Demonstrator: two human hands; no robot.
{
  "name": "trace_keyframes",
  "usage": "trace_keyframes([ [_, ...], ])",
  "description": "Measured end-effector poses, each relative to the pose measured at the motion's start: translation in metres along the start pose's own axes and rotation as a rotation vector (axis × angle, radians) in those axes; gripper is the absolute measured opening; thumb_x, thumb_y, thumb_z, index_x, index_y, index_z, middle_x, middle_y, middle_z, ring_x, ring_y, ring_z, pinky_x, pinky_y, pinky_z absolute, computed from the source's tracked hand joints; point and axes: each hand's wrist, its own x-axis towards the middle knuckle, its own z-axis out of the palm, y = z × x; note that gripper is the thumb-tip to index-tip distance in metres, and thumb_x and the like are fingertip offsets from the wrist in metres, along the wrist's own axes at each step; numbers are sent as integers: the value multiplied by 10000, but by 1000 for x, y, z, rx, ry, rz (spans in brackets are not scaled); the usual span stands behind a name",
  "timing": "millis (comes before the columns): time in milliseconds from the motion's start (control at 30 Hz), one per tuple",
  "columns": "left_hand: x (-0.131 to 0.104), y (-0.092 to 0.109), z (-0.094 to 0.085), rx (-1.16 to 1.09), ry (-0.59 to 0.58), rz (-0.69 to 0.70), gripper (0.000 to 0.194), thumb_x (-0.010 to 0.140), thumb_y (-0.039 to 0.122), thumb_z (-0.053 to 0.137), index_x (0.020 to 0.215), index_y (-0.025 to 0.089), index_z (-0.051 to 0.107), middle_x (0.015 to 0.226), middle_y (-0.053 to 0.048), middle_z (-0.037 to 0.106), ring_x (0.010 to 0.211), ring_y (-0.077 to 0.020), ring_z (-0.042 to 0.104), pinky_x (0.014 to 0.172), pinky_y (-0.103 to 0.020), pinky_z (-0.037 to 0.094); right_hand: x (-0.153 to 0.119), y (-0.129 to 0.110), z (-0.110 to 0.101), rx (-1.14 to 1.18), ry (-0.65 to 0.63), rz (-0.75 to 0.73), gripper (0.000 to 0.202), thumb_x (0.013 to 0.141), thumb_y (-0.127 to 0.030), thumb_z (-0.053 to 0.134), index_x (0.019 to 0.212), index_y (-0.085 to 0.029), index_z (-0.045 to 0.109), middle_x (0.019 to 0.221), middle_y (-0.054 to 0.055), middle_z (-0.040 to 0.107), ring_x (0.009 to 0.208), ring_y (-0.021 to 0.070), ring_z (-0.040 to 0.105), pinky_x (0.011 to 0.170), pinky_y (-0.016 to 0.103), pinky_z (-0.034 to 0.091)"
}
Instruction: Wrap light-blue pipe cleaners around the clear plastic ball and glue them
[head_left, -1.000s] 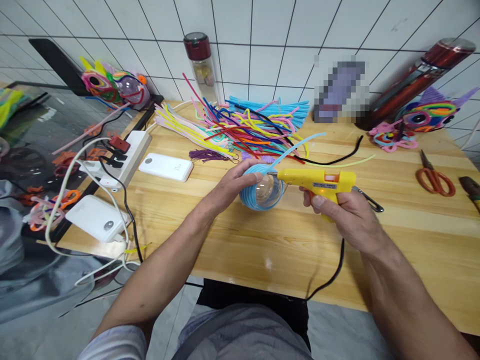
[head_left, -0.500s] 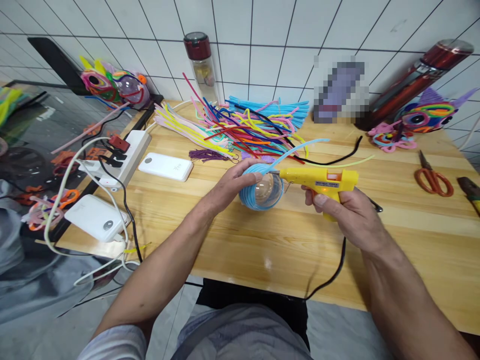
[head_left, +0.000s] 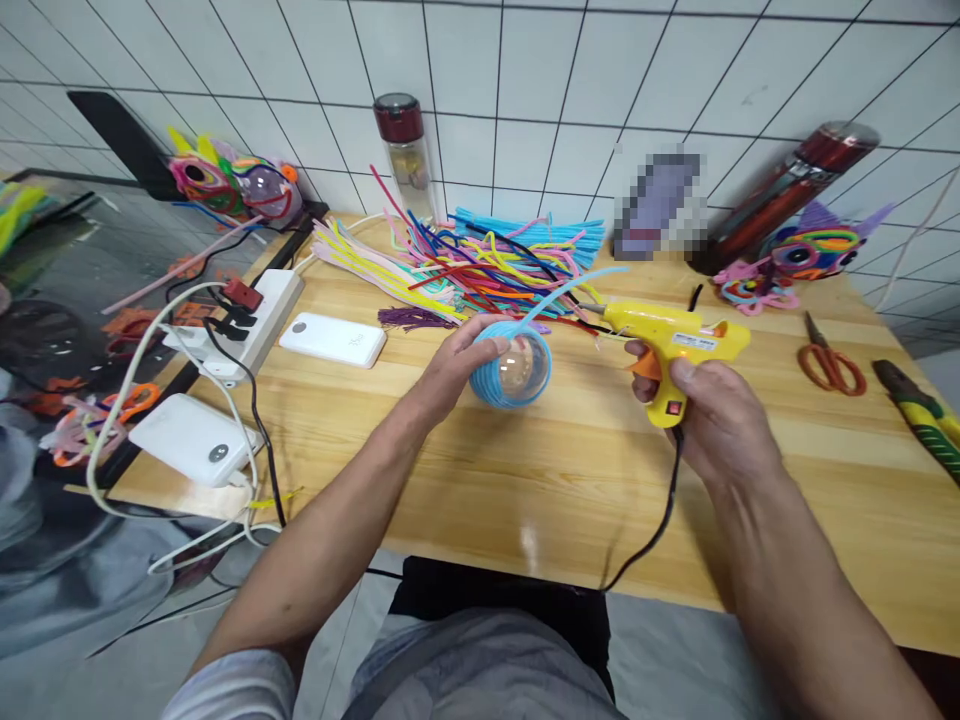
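My left hand (head_left: 465, 363) grips a clear round ball (head_left: 531, 368) from its left side, thumb on top. Light blue pipe cleaner (head_left: 491, 382) is coiled around the ball's left part, and its loose end sticks up to the right. In my right hand (head_left: 712, 400) is a yellow glue gun (head_left: 679, 335), fingers around its handle and orange trigger. The gun's nozzle points left, apart from the ball. A black cord hangs from the handle's bottom.
Behind the ball lies a heap of colourful pipe cleaners (head_left: 510, 265). Scissors (head_left: 831, 367), pliers (head_left: 919, 415) and a red thermos (head_left: 795, 195) are on the right. Power banks (head_left: 334, 339) and a power strip (head_left: 259, 325) with cables lie left.
The glue gun has moved right and away from the ball, and it has turned so that its handle and red switch show. My left hand still holds the ball.
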Motion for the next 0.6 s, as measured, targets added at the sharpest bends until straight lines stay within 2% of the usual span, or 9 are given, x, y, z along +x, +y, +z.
trace_keyframes([
  [100, 3, 1, 0, -6, 115, 60, 529, 832, 529, 772, 1242, 199, 717, 1178, -63, 795, 1105, -268, 719, 963, -357, 543, 9, 8, -6, -45, 56, 106, 510, 579, -628, 1038, 699, -226, 747, 708, 12, 695, 627, 129, 547, 534, 257, 433],
  [133, 4, 1, -1, -5, 149, 82, 523, 830, 528, 768, 1234, 201, 714, 1167, -60, 791, 1097, -263, 719, 954, -352, 543, 12, 13, -6, -65, 75, 134, 508, 557, -601, 1053, 723, -224, 756, 692, 3, 690, 617, 125, 550, 527, 250, 429],
  [267, 7, 1, -3, 5, 206, 122, 512, 822, 532, 763, 1210, 202, 704, 1104, -46, 768, 1044, -244, 716, 922, -342, 547, 18, 37, -1, -76, 125, 164, 589, 486, -500, 1081, 915, -236, 776, 859, 20, 803, 703, 161, 675, 576, 261, 510],
  [367, 5, 4, -1, 43, 173, 120, 530, 836, 533, 733, 1244, 199, 686, 1075, -42, 754, 1015, -243, 707, 901, -350, 550, 17, 52, -3, -130, 73, 216, 665, 522, -512, 1062, 1023, -232, 727, 913, 42, 815, 728, 186, 719, 613, 292, 566],
  [433, 1, 8, 2, 78, 136, 127, 553, 833, 534, 734, 1265, 193, 680, 1104, -51, 755, 1041, -251, 700, 920, -359, 555, 15, 56, -11, -257, 37, 246, 737, 592, -564, 1020, 1159, -217, 701, 1002, 90, 818, 766, 231, 755, 638, 350, 616],
  [500, -3, 12, 5, 108, 98, 143, 576, 823, 535, 754, 1273, 184, 676, 1165, -66, 760, 1102, -265, 696, 976, -375, 557, 10, 53, -20, -509, 71, 159, 791, 675, -609, 960, 1288, -192, 685, 1152, 162, 798, 853, 301, 789, 695, 453, 667],
  [533, -5, 14, 6, 123, 78, 148, 583, 821, 532, 763, 1276, 179, 676, 1187, -72, 760, 1124, -272, 693, 1000, -383, 556, 7, 49, -23, -666, 119, 44, 781, 719, -614, 930, 1323, -182, 690, 1227, 194, 775, 916, 337, 797, 745, 509, 682],
  [600, -8, 16, 10, 161, 26, 156, 583, 829, 524, 772, 1288, 175, 684, 1209, -79, 757, 1138, -280, 691, 1026, -397, 553, 2, 35, -22, -937, 219, -326, 661, 832, -580, 867, 1346, -192, 719, 1381, 224, 716, 1123, 398, 772, 909, 604, 670],
])
